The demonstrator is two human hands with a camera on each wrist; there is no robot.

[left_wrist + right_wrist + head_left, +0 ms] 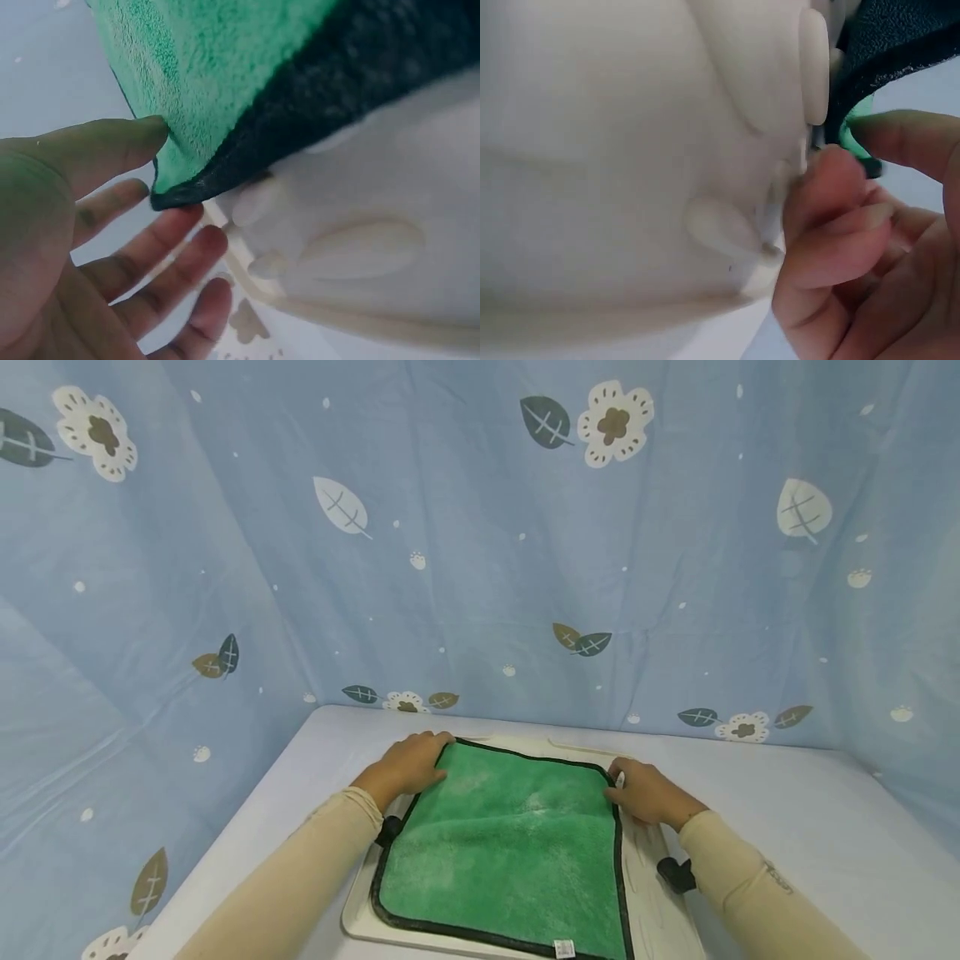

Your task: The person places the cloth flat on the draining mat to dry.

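A green plush cloth (502, 860) with a black border and a dark underside is spread over a cream plastic board (656, 902) with raised, rounded shapes. My left hand (408, 768) pinches the cloth's far left corner, thumb on the green face and fingers beneath; the left wrist view shows the cloth (202, 67) lifted off the board there. At the far right corner, the thumb and forefinger of my right hand (651, 792) pinch the black edge, close to the board's rim. Most of the board's surface is hidden beneath the cloth.
The board lies on a white table (780, 802). A blue curtain (480, 568) with leaf and flower prints stands behind and to the left. Black wrist straps (677, 875) sit near both sleeves. A small white label (564, 948) is on the cloth's near edge.
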